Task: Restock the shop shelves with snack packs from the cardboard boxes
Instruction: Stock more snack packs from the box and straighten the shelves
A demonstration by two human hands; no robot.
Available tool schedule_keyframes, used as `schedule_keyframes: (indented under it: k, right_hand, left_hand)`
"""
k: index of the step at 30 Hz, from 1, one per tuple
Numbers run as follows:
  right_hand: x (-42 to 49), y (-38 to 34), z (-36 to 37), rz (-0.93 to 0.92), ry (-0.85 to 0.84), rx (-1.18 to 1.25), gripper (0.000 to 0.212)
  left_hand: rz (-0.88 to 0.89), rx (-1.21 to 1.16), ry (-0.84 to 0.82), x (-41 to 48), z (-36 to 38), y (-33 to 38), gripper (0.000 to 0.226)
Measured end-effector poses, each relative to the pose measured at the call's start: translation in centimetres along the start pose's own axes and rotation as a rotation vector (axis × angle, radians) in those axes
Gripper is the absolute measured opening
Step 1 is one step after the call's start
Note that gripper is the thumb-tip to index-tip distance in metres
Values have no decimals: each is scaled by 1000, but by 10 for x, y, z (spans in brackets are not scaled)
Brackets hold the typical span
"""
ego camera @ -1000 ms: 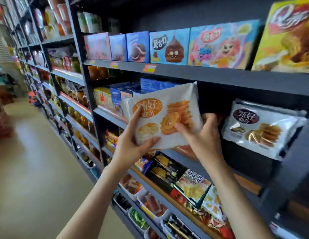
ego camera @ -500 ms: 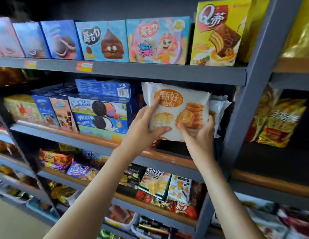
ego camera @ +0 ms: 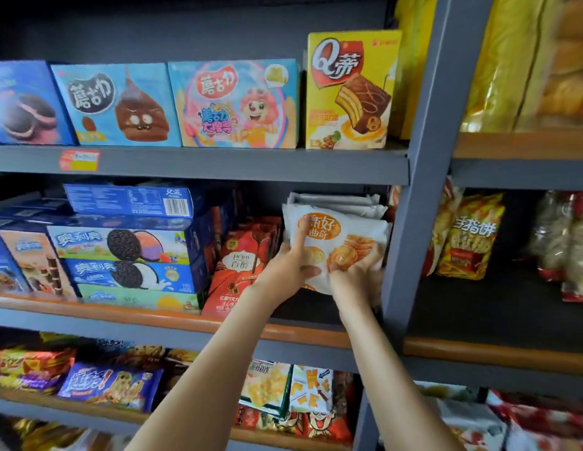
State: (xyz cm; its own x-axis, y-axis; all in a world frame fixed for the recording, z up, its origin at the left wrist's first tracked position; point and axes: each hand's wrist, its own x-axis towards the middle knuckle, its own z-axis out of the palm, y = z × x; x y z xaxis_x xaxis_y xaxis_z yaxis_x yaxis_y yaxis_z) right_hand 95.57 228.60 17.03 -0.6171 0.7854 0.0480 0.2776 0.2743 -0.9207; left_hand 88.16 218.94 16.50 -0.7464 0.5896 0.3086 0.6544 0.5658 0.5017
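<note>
Finds white cookie pack [ego camera: 345, 236] upright inside the middle shelf [ego camera: 153, 315] bay, at its right end, near the grey upright [ego camera: 410, 222]. Held two-handed: left grip [ego camera: 288, 268] curled round the left edge, index finger laid up the front; right grip [ego camera: 355, 278] clasping the lower right corner. Backed by a stack of like white packs [ego camera: 335, 201]. Flanked on the left by red boxes [ego camera: 241, 262]. Cannot tell whether resting on the shelf board.
</note>
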Motion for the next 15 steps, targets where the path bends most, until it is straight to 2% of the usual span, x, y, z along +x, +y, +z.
schedule_keyframes:
  k: [3,6,9,11,13,15]
  right_hand:
    - [7,-4,9,40,63,-94,94]
    - [17,6,25,-33,78,-230,110]
    - [25,18,33,-101,53,-424,126]
    - [28,21,38,-248,140,-557,116]
    - [34,24,44,-438,306,-660,97]
    - [42,28,51,-529,430,-755,87]
  left_hand:
    - [-28,-43,24,9,8,-7,96]
    - [6,-42,102,12,20,-14,97]
    - [69,122,256,16,32,-21,102]
    - [157,361,418,24,37,-30,108]
    - [188,598,508,28,40,-36,106]
    - [239,687,504,29,40,-40,99]
